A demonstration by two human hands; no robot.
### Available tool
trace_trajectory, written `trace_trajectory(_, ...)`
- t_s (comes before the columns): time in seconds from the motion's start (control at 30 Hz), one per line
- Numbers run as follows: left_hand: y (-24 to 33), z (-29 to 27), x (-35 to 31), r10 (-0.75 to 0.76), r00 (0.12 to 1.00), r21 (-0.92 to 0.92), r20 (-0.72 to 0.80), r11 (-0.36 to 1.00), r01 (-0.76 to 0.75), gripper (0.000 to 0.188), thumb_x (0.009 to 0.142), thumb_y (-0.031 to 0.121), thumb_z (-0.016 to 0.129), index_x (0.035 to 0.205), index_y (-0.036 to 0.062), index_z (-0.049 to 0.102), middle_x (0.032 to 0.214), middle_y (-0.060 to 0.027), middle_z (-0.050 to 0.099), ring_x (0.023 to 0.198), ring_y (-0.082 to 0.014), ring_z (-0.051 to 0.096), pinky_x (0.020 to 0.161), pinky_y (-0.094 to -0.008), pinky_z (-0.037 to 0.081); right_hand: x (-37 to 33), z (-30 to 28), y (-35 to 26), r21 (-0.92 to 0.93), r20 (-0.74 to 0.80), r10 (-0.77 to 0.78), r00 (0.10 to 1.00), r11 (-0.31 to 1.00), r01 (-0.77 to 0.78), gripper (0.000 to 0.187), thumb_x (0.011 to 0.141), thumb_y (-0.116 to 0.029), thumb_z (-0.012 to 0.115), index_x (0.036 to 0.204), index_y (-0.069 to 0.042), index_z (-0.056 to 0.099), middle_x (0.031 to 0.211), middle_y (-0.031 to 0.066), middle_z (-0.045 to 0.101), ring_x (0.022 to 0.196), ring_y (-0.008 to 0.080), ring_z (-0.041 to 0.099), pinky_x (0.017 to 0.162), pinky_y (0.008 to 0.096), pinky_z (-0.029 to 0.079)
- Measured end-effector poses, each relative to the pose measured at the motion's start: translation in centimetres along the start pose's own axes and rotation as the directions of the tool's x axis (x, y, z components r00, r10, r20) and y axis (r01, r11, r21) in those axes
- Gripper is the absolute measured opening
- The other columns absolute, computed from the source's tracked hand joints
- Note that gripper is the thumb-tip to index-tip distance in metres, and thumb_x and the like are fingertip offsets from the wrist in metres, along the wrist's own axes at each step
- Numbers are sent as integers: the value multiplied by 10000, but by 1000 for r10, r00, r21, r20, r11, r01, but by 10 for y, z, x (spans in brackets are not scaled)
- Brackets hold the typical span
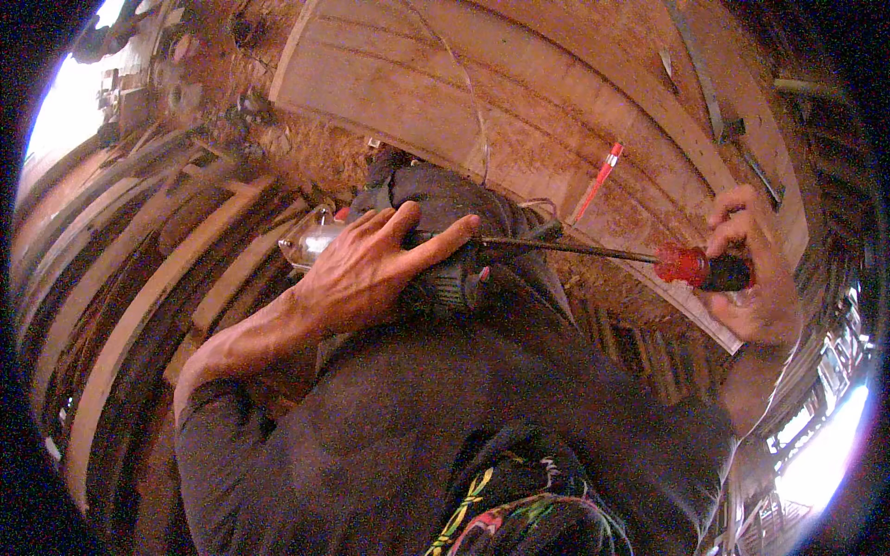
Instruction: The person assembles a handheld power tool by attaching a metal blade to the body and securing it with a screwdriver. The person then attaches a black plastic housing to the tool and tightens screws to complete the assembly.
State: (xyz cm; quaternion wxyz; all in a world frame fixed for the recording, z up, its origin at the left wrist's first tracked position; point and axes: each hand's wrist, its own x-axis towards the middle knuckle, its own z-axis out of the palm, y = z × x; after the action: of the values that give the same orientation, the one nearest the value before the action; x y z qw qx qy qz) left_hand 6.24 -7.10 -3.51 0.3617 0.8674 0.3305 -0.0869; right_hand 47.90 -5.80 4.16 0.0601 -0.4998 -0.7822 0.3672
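My left hand (357,269) grips a dark-bodied power tool (454,287) from above, its thumb and forefinger spread along the casing. A shiny metal end of that tool (311,241) shows to the left of the hand. In my right hand (756,269), the fingers wrap round the red and black handle of a screwdriver (681,265). The screwdriver's long shaft runs leftward, its tip meeting the tool's casing near my left fingertips. Exactly what the tip touches is too small to tell. The tool rests at my lap, against dark clothing.
Ahead lies a wide wooden board (389,74) with a red pen-like stick (598,181) on it. A thin cord (468,79) crosses the board. A metal bar (700,69) lies at the far right. Stacked timber strips (139,306) fill the left side.
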Motion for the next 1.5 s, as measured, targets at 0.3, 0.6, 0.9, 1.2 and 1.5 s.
trace_trajectory(0.3,-12,14,4,-23,992,-168,-125,986,2,441,885,55,519,1306,-45,432,1154,-213,575,1046,-404,608,923,-464,497,4,18,1,22,-217,176,960,984,-175,712,820,-684,708,1061,-23,596,929,71,600,864,210,606,800,302,472)
trace_trajectory(0.6,-11,12,7,68,974,-53,-215,995,-81,382,867,79,546,1218,-48,467,1086,-199,561,997,-382,616,882,-448,510,-4,-6,30,11,-21,110,994,994,-110,504,838,-303,813,1198,-69,550,986,82,590,886,200,597,832,303,474)
trace_trajectory(0.9,-13,11,6,48,984,-70,-173,996,-61,347,838,84,571,1147,-27,460,1021,-181,541,966,-379,608,847,-451,511,2,0,13,-388,-93,-144,985,917,97,424,904,-282,752,1208,-40,582,1068,80,603,937,219,614,842,337,494)
trace_trajectory(1.2,-18,14,6,74,986,-82,-150,993,-87,407,757,75,644,1100,-16,445,1003,-177,525,971,-380,601,841,-452,507,-27,11,14,-14,-94,186,978,982,-188,597,880,-518,709,1218,-31,641,1163,130,609,960,271,629,841,380,511)
trace_trajectory(1.5,-18,16,5,122,977,-26,-173,991,-128,408,754,73,637,1100,-15,440,1035,-184,530,1018,-379,604,878,-441,504,-25,11,19,204,-28,248,968,950,-237,460,854,-361,773,1158,-37,653,1210,135,603,1016,269,621,853,343,503)
